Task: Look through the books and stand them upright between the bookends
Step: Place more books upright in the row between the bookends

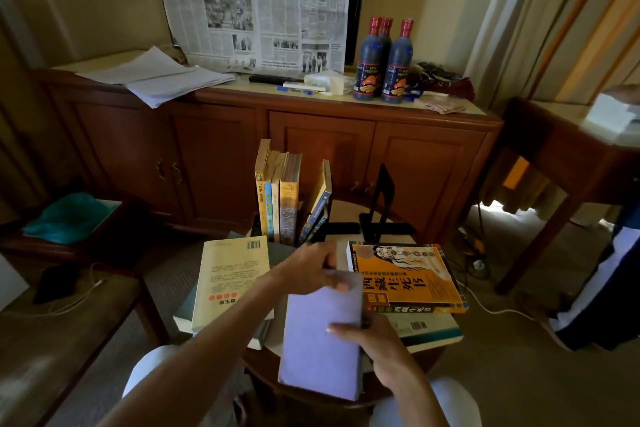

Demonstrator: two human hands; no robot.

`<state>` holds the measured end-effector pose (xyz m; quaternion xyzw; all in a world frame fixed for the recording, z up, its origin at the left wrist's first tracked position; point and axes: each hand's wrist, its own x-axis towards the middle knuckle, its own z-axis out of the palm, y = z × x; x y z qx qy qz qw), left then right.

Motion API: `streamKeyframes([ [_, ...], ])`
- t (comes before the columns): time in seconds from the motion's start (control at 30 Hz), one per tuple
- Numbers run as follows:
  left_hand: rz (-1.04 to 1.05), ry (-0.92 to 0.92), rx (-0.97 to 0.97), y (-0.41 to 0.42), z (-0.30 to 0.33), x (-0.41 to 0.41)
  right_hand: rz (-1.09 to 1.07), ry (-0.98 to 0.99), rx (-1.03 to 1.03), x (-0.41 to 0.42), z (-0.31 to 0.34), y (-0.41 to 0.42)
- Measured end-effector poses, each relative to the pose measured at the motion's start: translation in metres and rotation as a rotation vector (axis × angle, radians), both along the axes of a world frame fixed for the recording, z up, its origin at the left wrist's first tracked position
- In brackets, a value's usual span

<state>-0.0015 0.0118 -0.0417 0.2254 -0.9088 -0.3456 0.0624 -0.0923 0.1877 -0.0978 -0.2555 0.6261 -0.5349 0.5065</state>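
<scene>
I see both hands on the lilac book (320,340), which lies flat at the near edge of the small round table (349,208); my left hand (308,269) is clamped on its far edge, fingers curled over the top and thumb on the cover; my right hand (370,340) grips its right side, fingertips pressed on the cover. Four books (277,194) stand upright at the back of the table against the left bookend (255,225), of which only a dark sliver shows; a fifth, the leaning book (317,208), tilts left towards them without quite standing. The right bookend (381,204), black, stands just beside it to the right, with a gap between; its base rests on the table. To the left of my hands a cream book (232,281) lies back cover up on a stack; to the right an orange book (407,277) lies on top of another, touching the lilac one's far corner as far as I can tell through the blur. Behind the table is a wooden sideboard (263,135); on it stand three dark bottles (384,62), loose papers (159,76), and a newspaper (252,3) hanging against the wall.
</scene>
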Motion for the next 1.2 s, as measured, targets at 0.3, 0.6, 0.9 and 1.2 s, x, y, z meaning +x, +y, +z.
streamKeyframes([
  [0.3, 0.253, 0.169, -0.536, -0.08, 0.055, -0.037, -0.359, 0.14, -0.136, -0.025, 0.023, -0.008],
  [0.6, -0.006, -0.036, -0.967, -0.122, 0.013, -0.071, -0.484, 0.229, -0.126, -0.067, 0.031, -0.031],
  [0.9, 0.204, -0.211, -1.157, -0.123, 0.014, -0.064, -0.509, 0.288, -0.113, -0.063, 0.017, -0.057],
  [1.2, 0.363, -0.321, -1.122, -0.109, 0.001, -0.088, -0.498, 0.362, -0.077, -0.059, 0.012, -0.072],
])
